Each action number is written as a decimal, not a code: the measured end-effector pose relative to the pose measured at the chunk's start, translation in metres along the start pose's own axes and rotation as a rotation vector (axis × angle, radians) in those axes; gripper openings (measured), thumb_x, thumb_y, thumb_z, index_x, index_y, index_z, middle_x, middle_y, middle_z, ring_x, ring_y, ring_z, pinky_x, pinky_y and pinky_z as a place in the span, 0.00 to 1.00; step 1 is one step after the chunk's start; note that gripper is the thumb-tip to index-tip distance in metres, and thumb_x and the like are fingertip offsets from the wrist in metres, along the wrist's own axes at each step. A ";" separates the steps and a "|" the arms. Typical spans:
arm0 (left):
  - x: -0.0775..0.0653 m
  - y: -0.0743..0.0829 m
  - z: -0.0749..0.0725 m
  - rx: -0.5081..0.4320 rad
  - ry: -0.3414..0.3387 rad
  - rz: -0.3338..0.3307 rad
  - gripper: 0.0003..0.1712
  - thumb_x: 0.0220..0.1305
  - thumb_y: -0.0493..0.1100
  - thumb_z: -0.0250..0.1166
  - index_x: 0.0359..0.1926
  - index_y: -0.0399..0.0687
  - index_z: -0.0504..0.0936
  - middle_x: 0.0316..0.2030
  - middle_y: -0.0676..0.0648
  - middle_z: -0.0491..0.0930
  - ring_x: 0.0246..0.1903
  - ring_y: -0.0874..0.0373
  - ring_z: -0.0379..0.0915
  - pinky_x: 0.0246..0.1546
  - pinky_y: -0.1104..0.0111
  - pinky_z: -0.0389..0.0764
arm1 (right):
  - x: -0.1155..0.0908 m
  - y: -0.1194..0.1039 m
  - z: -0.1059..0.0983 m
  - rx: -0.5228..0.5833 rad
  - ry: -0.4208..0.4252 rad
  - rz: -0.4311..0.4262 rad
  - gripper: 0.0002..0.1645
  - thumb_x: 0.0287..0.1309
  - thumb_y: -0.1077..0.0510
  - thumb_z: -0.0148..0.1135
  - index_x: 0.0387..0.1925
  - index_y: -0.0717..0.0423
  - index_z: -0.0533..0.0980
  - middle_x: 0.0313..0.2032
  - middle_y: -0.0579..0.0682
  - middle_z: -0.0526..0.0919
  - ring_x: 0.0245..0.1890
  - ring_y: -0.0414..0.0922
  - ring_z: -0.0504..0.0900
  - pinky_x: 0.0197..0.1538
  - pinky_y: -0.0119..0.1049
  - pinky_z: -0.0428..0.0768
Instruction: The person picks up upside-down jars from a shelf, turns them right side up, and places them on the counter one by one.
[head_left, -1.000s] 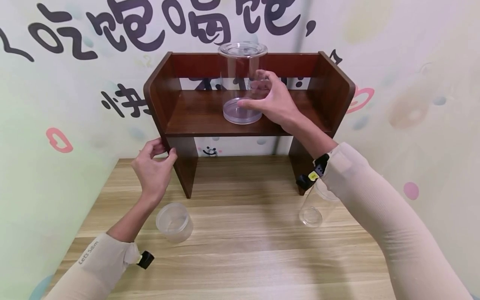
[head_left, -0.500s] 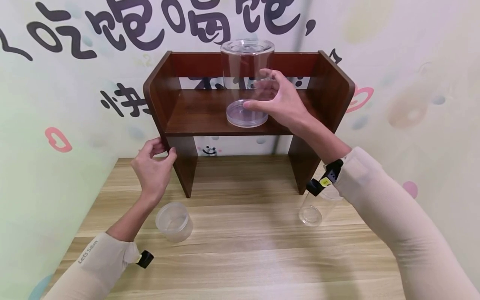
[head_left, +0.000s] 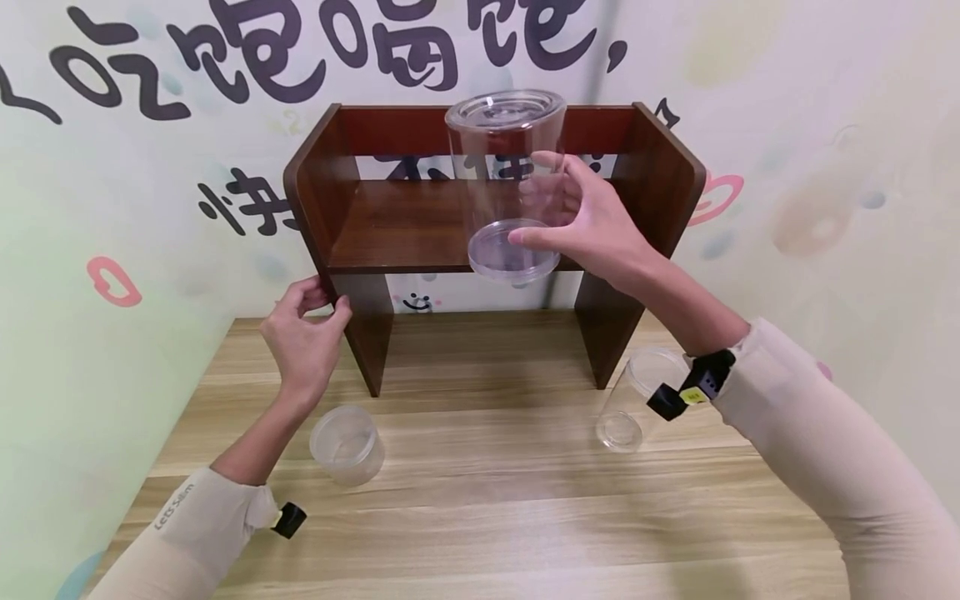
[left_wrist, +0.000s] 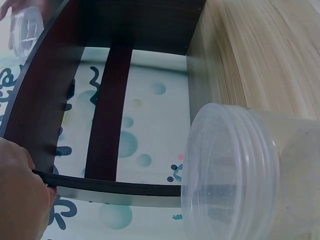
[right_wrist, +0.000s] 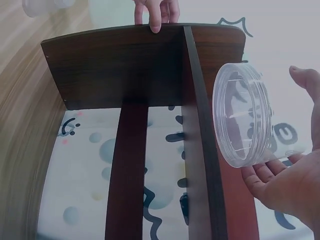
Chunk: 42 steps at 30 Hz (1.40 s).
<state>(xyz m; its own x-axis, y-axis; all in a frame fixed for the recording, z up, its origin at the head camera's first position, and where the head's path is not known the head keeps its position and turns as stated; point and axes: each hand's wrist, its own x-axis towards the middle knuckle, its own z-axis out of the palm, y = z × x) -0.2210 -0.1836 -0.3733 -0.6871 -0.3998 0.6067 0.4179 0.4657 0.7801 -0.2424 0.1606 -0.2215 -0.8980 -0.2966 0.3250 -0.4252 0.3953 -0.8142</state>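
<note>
My right hand (head_left: 600, 221) holds a tall clear plastic jar (head_left: 491, 192) by its right side, thumb in front and the other fingers behind. The jar leans slightly, and its lower end overlaps the front edge of the upper board of the dark brown wooden shelf (head_left: 405, 221). In the right wrist view, the jar's ridged, threaded end (right_wrist: 242, 115) points toward the tabletop. My left hand (head_left: 303, 337) grips the shelf's left side panel, thumb on the front edge; the other fingertips are hidden behind it. The left wrist view shows this hand (left_wrist: 22, 190) at the panel edge.
A short translucent tub (head_left: 347, 446) stands open-topped on the wooden table (head_left: 480, 517), left of the shelf's front. At the right, another clear jar (head_left: 633, 408) stands near the shelf's leg, partly behind my wrist camera. A wall (head_left: 810, 167) with lettering rises behind.
My right hand has brought the clear jar off the upper board, forward and to the right, and it now tilts. The left hand stays on the side panel.
</note>
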 end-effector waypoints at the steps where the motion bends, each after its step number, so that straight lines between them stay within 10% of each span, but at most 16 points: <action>1: 0.000 0.000 0.000 0.001 0.000 0.000 0.15 0.60 0.29 0.72 0.49 0.30 0.87 0.37 0.35 0.89 0.33 0.74 0.80 0.32 0.86 0.80 | -0.003 -0.001 -0.001 0.001 -0.005 -0.003 0.52 0.56 0.51 0.80 0.78 0.48 0.63 0.65 0.52 0.82 0.62 0.46 0.83 0.68 0.44 0.81; 18: -0.001 0.000 0.000 -0.008 0.001 -0.008 0.15 0.59 0.29 0.72 0.49 0.31 0.87 0.37 0.36 0.89 0.33 0.74 0.80 0.33 0.85 0.81 | -0.054 -0.002 -0.011 -0.128 -0.133 -0.107 0.50 0.46 0.57 0.86 0.70 0.49 0.70 0.58 0.45 0.84 0.56 0.42 0.83 0.61 0.32 0.80; 42: 0.002 0.005 -0.003 -0.015 -0.042 -0.044 0.16 0.61 0.30 0.73 0.50 0.29 0.86 0.40 0.35 0.88 0.35 0.74 0.80 0.32 0.85 0.80 | -0.091 0.023 0.018 -0.494 -0.343 -0.229 0.63 0.37 0.41 0.87 0.75 0.53 0.68 0.57 0.47 0.80 0.58 0.45 0.78 0.59 0.46 0.83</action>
<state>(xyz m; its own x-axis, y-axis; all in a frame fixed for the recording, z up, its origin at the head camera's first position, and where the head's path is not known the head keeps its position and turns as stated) -0.2179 -0.1846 -0.3678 -0.7295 -0.3856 0.5649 0.3950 0.4368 0.8082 -0.1684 0.1809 -0.2779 -0.7261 -0.6499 0.2247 -0.6771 0.6189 -0.3981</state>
